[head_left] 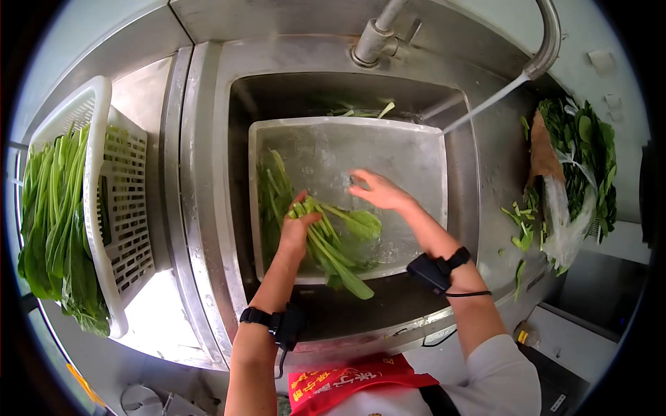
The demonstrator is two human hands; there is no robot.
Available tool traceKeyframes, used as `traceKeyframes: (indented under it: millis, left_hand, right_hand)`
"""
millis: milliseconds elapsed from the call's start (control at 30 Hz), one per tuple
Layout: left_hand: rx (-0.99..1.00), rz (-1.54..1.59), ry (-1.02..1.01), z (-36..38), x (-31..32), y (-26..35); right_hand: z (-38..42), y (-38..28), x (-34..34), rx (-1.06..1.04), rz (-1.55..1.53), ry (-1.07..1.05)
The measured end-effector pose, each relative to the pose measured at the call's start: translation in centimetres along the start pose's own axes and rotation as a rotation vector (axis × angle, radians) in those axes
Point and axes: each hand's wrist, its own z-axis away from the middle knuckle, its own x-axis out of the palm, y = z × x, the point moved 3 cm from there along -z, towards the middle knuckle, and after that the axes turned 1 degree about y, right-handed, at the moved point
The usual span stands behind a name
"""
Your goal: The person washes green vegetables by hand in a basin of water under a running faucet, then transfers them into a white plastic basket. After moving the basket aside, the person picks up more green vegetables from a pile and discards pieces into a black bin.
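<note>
My left hand [295, 229] is closed around the stems of a bunch of leafy greens [338, 258], over the left part of a water-filled tub [347, 120]. Some leaves of the bunch dip into the water and others spread to the right. My right hand [380, 191] hovers above the middle of the tub, apart from the bunch, fingers extended and holding nothing visible. More greens [269, 191] lie in the water along the tub's left side. The tub sits inside a steel sink [277, 90].
Water runs from a faucet [544, 59] into the tub's upper right corner. At left, a white plastic basket [128, 208] holds long-stemmed greens. On the right counter are a bag of greens [569, 194] and loose leaf scraps [522, 236].
</note>
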Motion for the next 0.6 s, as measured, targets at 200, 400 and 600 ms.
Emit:
traceKeyframes:
  millis: [200, 400, 600]
  left_hand:
    - [-0.064, 0.019, -0.112, -0.3, 0.1, 0.4]
    - [-0.027, -0.048, -0.168, 0.3, 0.3, 0.6]
    - [-0.056, -0.150, -0.392, 1.9, 5.0, 1.9]
  right_hand:
    - [-3.1, 0.3, 6.4, -0.140, 0.083, -0.196]
    - [-2.2, 3.0, 5.8, -0.026, -0.806, 0.070]
    - [1.9, -1.7, 5.7, -0.092, -1.222, 0.051]
